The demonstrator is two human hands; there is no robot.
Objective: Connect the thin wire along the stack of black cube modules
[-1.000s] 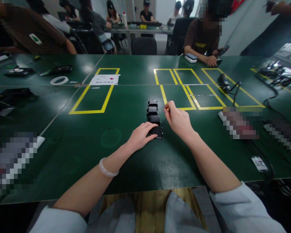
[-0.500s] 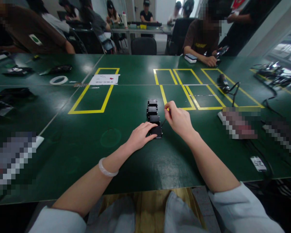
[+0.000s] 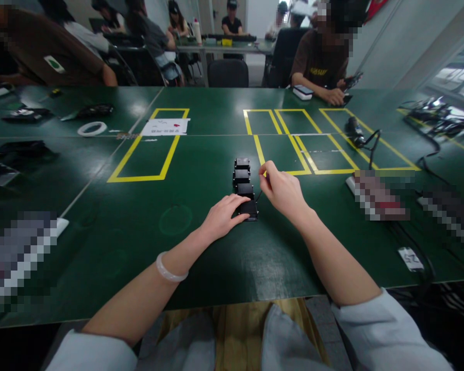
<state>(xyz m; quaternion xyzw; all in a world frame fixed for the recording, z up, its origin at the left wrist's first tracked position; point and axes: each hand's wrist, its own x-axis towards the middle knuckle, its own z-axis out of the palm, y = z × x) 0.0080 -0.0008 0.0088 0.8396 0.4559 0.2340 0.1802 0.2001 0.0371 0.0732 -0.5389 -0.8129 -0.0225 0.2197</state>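
Note:
Several black box-shaped blocks stand in a row leading away from me on the green table, with small shiny bits sticking out at their sides. My left hand (image 3: 225, 215) lies over the nearest block (image 3: 249, 208), thumb on the near side and fingers on the far side, gripping it. Beyond it sit the other black blocks (image 3: 242, 175), untouched by my right hand. Just right of the row, my right hand (image 3: 281, 184) pinches a thin dark tool (image 3: 259, 196), which looks like a screwdriver. Its shaft slants down to the right side of the nearest block. The fingers hide most of its handle.
Yellow tape rectangles (image 3: 166, 172) mark the green table (image 3: 170, 268). A tape roll (image 3: 92, 129) and a white paper (image 3: 166, 127) lie left. A black device with a cable (image 3: 354, 131) and tangled cables (image 3: 444, 116) are right. A co-worker (image 3: 319, 67) sits across the table.
My right hand has shifted very slightly left with the dark tool. My left hand keeps its grip on the nearest block. Behind the seated co-worker, a standing person has moved.

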